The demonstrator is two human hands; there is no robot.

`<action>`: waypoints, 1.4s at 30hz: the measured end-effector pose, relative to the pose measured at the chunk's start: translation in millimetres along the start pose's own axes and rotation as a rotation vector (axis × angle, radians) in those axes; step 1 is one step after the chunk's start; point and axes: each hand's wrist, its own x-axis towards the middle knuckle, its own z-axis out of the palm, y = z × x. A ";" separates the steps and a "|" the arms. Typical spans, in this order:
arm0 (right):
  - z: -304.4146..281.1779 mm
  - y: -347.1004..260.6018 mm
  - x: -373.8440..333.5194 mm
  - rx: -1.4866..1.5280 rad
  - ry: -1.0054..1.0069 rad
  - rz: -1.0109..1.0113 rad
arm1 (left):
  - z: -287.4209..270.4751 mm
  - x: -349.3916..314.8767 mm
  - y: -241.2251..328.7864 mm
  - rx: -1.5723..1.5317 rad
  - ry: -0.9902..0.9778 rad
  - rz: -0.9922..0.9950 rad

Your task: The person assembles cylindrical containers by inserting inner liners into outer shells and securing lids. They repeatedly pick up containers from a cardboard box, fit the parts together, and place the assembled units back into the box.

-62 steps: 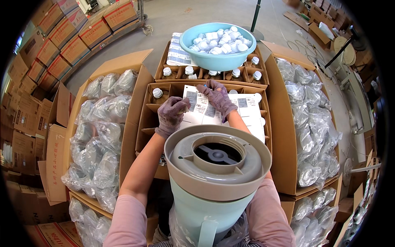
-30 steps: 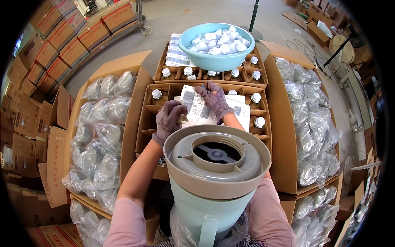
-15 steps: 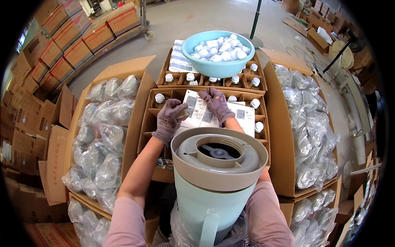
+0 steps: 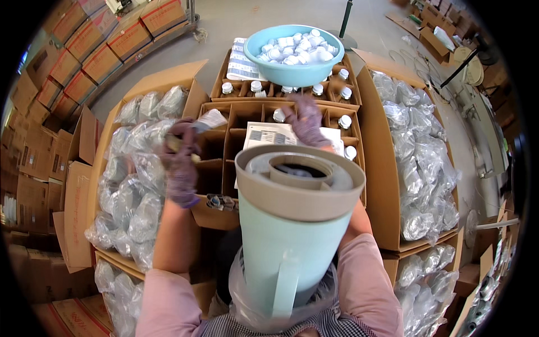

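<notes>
Box [image 4: 213,220] only partly filled

Sheets [image 4: 285,133] across it, mid-frame, bear apparently unused labels [image 4: 263,137]. Right hand [image 4: 306,121], centre, is blurred; grip can't be told. Left hand [image 4: 179,163], left of centre, seems closed on a tilted bottle [image 4: 212,119]. Capped bottles [image 4: 345,122] occupy some compartments [image 4: 247,115].

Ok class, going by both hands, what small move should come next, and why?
Probably bring the bottle inward, toward the right hand: the left hand, though blurred, seems to hold it tilted at the left side of the divided box, while the right hand is beside the label sheet, apart from it.
</notes>
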 end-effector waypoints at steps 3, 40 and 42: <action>-141.4 -113.3 28.7 0.857 -0.325 0.343 | -19.6 -27.3 69.4 0.018 0.012 0.088; -270.8 -233.9 -46.6 0.373 -0.662 0.187 | 66.5 -163.4 153.6 0.576 -0.626 -0.042; -269.8 -231.8 -47.1 0.376 -0.662 0.189 | 64.9 -163.6 148.9 0.558 -0.623 -0.009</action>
